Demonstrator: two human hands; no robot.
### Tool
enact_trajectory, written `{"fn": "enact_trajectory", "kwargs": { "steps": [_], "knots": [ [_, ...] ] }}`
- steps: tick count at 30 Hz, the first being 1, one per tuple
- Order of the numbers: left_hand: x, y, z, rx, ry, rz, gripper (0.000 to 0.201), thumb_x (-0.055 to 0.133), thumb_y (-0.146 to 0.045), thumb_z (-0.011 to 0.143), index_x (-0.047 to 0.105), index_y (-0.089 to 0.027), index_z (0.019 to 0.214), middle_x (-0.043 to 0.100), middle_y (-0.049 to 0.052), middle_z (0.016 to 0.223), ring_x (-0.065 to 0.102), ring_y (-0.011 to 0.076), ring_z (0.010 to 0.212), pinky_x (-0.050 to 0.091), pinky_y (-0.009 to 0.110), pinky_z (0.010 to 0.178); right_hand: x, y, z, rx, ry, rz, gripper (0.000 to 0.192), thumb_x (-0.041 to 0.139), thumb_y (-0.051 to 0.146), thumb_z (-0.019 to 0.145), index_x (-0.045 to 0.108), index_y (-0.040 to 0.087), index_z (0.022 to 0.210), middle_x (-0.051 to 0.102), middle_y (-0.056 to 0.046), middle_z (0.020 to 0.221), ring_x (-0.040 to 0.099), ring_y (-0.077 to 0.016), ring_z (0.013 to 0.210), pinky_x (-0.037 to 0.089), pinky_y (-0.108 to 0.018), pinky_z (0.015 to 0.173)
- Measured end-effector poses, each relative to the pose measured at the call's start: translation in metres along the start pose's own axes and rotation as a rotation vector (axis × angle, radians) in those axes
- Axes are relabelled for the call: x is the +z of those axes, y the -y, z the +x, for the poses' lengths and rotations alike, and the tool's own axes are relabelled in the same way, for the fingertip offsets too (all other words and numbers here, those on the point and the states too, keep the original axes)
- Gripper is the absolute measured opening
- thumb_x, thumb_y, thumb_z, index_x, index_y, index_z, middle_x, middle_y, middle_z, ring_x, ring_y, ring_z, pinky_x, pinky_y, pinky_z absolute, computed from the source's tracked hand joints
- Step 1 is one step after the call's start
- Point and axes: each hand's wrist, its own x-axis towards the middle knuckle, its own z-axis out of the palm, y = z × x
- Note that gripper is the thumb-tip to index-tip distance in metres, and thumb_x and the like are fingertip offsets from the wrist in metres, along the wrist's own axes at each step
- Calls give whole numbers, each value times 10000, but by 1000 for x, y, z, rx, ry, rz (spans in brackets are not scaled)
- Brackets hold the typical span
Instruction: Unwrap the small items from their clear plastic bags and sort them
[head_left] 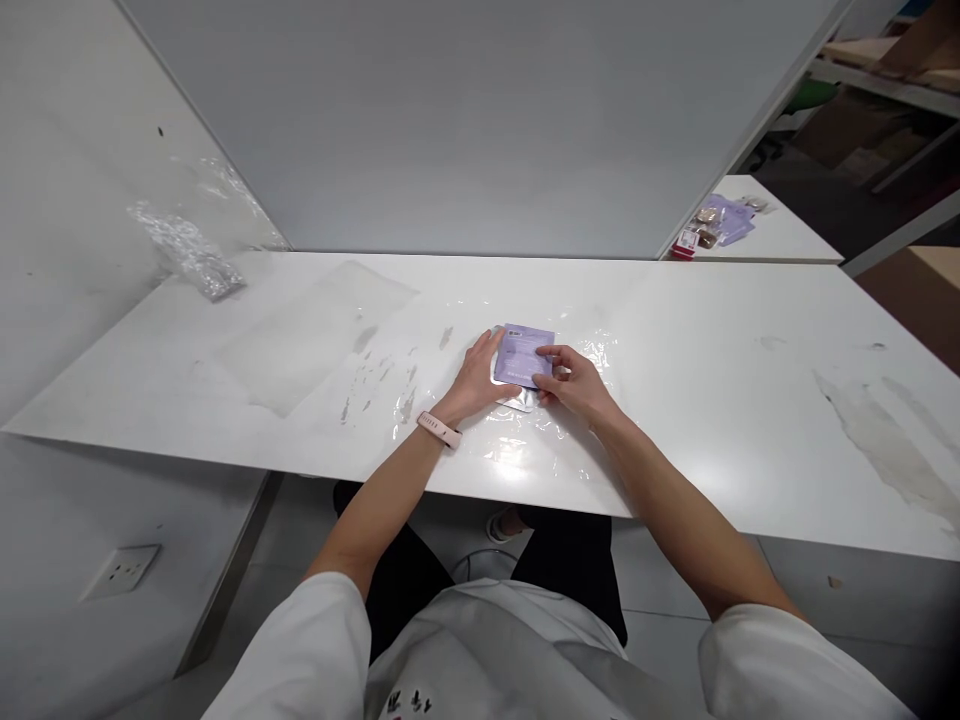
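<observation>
Purple packet [523, 355]: flat on the white table [675, 400], on a clear plastic bag [517, 440] spread there; whether it is inside the bag, I cannot tell.
My left hand [476, 378]: fingers pressed on the packet's left edge.
My right hand [574, 383]: pinching its right edge.
Far table [787, 235]: more packets [724, 220].

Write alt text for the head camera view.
Two bare hands hold a small purple packet flat on a white table, left hand at its left edge, right hand pinching its right side. Clear plastic film lies under them; a crumpled clear bag sits far left.
</observation>
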Motion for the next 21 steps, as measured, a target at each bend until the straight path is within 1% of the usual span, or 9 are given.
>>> {"fn": "enact_trajectory", "kwargs": {
  "steps": [3,6,9,11,14,16,17,19,21],
  "knots": [
    [-1,1,3,-110,-81,-403,950,820,-229,729,327,-249,1540,406,175,1554,492,334,1365,474,481,1067,7,0,-2,-31,40,-15,484,782,299,692,632,257,1150,563,-30,1049,617,-104,602,613,-332,585],
    [-2,3,6,-255,-92,-687,868,829,-200,725,404,-188,1482,619,182,1332,674,284,1098,561,446,925,10,0,-4,-71,80,-21,482,779,337,705,628,269,1158,563,-26,1034,609,-109,619,601,-331,585],
    [-2,3,7,-301,-42,-789,599,839,-162,700,595,-121,1246,730,134,1070,713,236,901,576,436,870,11,2,-8,-135,135,-70,447,766,376,730,628,274,1143,568,-13,1002,591,-114,639,584,-334,606],
    [-2,2,7,-289,-61,-832,475,851,-136,667,647,-111,1095,743,104,994,713,211,849,577,419,864,11,5,-9,-206,88,-140,386,768,394,737,634,260,1072,589,-11,969,590,-136,706,575,-339,660],
    [-2,1,8,-238,-120,-917,486,878,-141,620,649,-124,1048,749,67,945,712,190,831,574,399,870,6,12,-10,-264,-121,-173,452,799,451,716,610,257,1077,625,-49,1101,604,-197,905,572,-358,754],
    [-2,0,9,-199,-133,-957,532,902,-176,597,639,-140,1057,751,50,925,711,184,832,568,389,876,1,16,-10,-193,-156,-105,605,810,518,703,576,274,1205,605,-87,1243,617,-230,991,580,-367,759],
    [-2,-1,9,-181,-132,-961,553,914,-199,585,632,-148,1058,751,41,910,710,181,828,566,384,874,0,17,-11,-134,-98,-55,658,803,552,708,563,278,1256,607,-102,1266,631,-243,998,586,-373,749],
    [-2,-3,8,-144,-122,-920,578,929,-251,572,619,-162,1052,748,30,878,707,180,805,563,381,858,1,18,-14,-44,104,53,654,770,594,743,586,264,1278,653,-116,1221,664,-260,981,593,-397,757],
    [0,-5,7,-97,-115,-832,588,930,-300,578,606,-171,1052,747,34,893,706,185,814,559,383,854,6,17,-18,-59,242,131,578,745,601,776,643,245,1220,701,-106,1143,682,-270,987,588,-434,828]
  ]
}}
